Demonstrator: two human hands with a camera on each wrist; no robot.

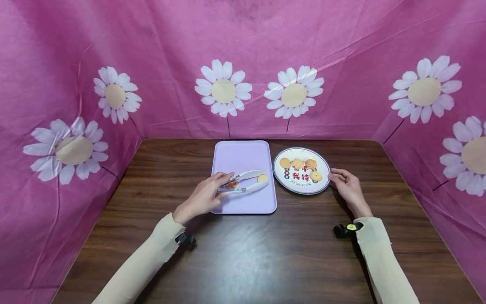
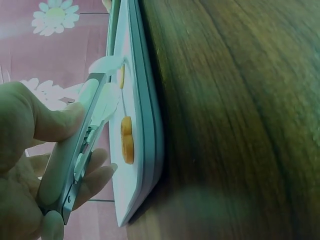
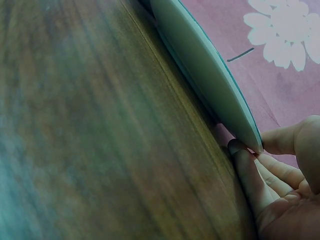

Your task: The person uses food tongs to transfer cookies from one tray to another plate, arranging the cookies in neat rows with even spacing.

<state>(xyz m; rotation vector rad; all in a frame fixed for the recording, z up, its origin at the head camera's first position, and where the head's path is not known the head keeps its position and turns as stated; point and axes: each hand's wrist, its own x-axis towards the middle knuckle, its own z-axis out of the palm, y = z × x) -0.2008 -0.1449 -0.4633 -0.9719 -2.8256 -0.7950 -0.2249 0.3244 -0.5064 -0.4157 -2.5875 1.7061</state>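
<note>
Now, the left hand [image 1: 204, 195] grips the tongs [image 1: 251, 188], tips around 1 cookie [image 1: 262, 178] on the tray [image 1: 241, 158].
Light, even squeezing should avoid crumbling; the right hand [image 1: 348, 188] pinches the plate [image 1: 301, 152], best held steady.

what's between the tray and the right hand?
The plate, with four cookies on it; the right hand pinches its rim. Shows in the head view.

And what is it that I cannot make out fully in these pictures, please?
Head: the brown piece, partly behind the tongs.
Head: some red writing on the plate, under cookies.
Left wrist: part of the pale cookie, behind the tongs.
Left wrist: the left hand, cut off by the picture's left edge.
Right wrist: the plate's top, as the camera sees its underside.
</note>
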